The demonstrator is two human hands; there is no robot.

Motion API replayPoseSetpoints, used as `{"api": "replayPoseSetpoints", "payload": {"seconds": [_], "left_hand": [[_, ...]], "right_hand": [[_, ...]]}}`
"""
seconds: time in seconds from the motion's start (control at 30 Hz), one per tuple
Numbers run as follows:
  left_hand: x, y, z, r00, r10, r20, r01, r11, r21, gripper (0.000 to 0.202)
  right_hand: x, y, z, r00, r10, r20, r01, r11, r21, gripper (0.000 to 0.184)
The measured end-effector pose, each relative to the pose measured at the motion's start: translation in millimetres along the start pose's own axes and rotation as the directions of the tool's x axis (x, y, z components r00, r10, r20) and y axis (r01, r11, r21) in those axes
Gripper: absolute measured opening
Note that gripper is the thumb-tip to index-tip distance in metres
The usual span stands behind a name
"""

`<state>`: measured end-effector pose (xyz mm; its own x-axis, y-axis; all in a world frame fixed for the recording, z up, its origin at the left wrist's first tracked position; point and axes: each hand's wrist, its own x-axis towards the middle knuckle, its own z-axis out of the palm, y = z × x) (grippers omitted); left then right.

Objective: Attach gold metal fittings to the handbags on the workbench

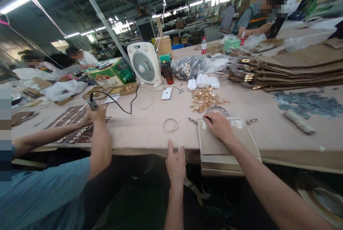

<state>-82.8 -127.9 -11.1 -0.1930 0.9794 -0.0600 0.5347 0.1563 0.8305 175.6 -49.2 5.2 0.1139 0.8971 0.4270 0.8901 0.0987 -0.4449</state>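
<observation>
My left hand [175,164] rests at the table's front edge [150,148], fingers stretched out flat and holding nothing. My right hand [219,126] lies on top of a stack of brown card panels [227,151], its fingers curled near a dark thin object and a clear plastic piece [237,122]; what they grip is hidden. A ring of tape [170,124] lies on the table between my hands. A pile of small gold metal clasps [205,99] sits just beyond the panels.
A co-worker on my left holds a corded tool [93,104] over brown strips [71,124]. Farther back stand a white fan [145,64], a phone [166,93], a dark tumbler [168,72], bags of hardware [193,66] and stacked brown card [294,69]. Grey scraps [305,103] lie right.
</observation>
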Motion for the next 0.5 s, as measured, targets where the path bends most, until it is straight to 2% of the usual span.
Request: {"api": "replayPoseSetpoints", "payload": {"seconds": [0.17, 0.27, 0.3, 0.37, 0.4, 0.5], "left_hand": [[8.2, 1.6, -0.1, 0.998, -0.068, -0.014, 0.069, 0.975, 0.211, 0.097], [20.5, 0.5, 4.5, 0.984, -0.177, -0.034, 0.180, 0.963, 0.200, 0.098], [26.5, 0.3, 7.6, 0.983, -0.179, -0.034, 0.182, 0.967, 0.176, 0.100], [36.9, 1.5, 13.7, 0.990, -0.131, -0.051, 0.137, 0.981, 0.137, 0.103], [39.4, 3.4, 15.0, 0.992, -0.126, -0.009, 0.126, 0.981, 0.148, 0.106], [30.5, 12.7, 7.9, 0.988, -0.151, -0.038, 0.155, 0.963, 0.219, 0.113]], "right_hand": [[-0.5, -4.1, -5.1, 0.999, 0.038, -0.003, -0.038, 0.999, 0.037, 0.020], [-2.1, -9.3, -13.0, 0.998, 0.064, 0.009, -0.064, 0.992, 0.105, 0.016], [-1.5, -8.6, -14.1, 0.997, 0.073, -0.013, -0.070, 0.987, 0.144, 0.015], [0.3, -3.0, -15.0, 0.992, 0.085, -0.095, -0.058, 0.963, 0.265, 0.018], [0.6, 0.8, -15.7, 0.985, 0.095, -0.145, -0.040, 0.937, 0.347, 0.020], [-2.6, 10.2, -19.7, 0.945, 0.198, -0.262, -0.002, 0.801, 0.599, 0.026]]}}
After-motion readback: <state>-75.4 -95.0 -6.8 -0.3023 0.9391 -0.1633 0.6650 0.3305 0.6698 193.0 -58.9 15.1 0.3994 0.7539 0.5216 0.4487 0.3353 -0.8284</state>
